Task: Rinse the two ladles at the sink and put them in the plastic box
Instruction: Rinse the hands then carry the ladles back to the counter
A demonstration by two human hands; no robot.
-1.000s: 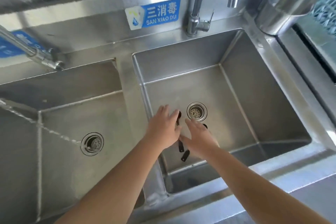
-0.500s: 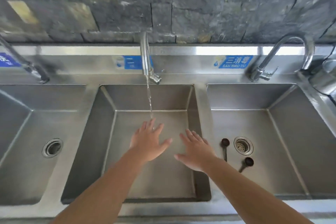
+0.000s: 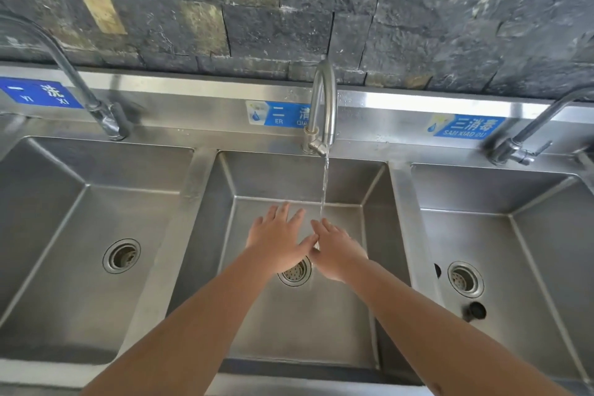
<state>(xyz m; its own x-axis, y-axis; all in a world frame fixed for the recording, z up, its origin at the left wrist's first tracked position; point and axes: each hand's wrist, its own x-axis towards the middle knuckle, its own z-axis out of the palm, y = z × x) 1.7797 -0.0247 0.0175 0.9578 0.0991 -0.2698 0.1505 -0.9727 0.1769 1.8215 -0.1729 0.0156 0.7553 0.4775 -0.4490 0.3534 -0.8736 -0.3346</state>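
Both hands, left [image 3: 279, 243] and right [image 3: 337, 249], spread empty under water; ladle [image 3: 475, 310] probably handle-toward-viewer.

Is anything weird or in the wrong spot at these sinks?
A little. Two dark ladle bowls lie in the right basin by its drain, while the water runs in the middle basin. There the left hand and right hand are open and hold nothing.
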